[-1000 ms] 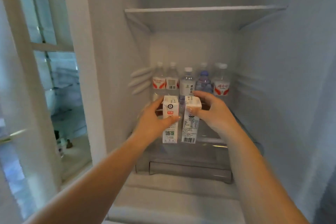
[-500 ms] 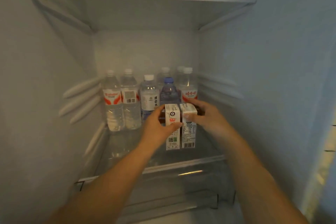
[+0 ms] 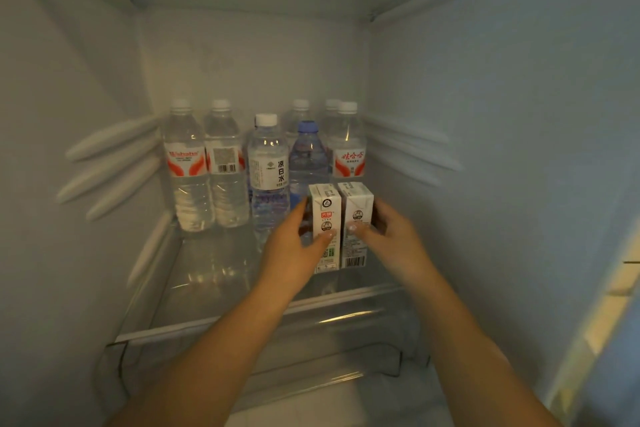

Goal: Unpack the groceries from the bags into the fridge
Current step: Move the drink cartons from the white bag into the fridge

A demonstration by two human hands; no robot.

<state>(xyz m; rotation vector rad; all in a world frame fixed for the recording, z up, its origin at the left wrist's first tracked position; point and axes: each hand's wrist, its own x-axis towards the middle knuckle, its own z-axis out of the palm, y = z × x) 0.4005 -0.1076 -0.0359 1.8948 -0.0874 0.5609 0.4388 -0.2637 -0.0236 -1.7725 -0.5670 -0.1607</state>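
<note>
Since a moment ago we have carried both boxy cartons deeper onto the glass shelf (image 3: 194, 274). Our left hand (image 3: 294, 246) pinches the left milk carton (image 3: 325, 227), our right hand (image 3: 391, 236) the right milk carton (image 3: 356, 222), before ribbed clear plastic water bottles (image 3: 221, 163).

A home kitchen fridge interior: glass shelf (image 3: 242, 324), white ribbed walls (image 3: 519, 149), water bottles (image 3: 268, 166) stocked in rows.
</note>
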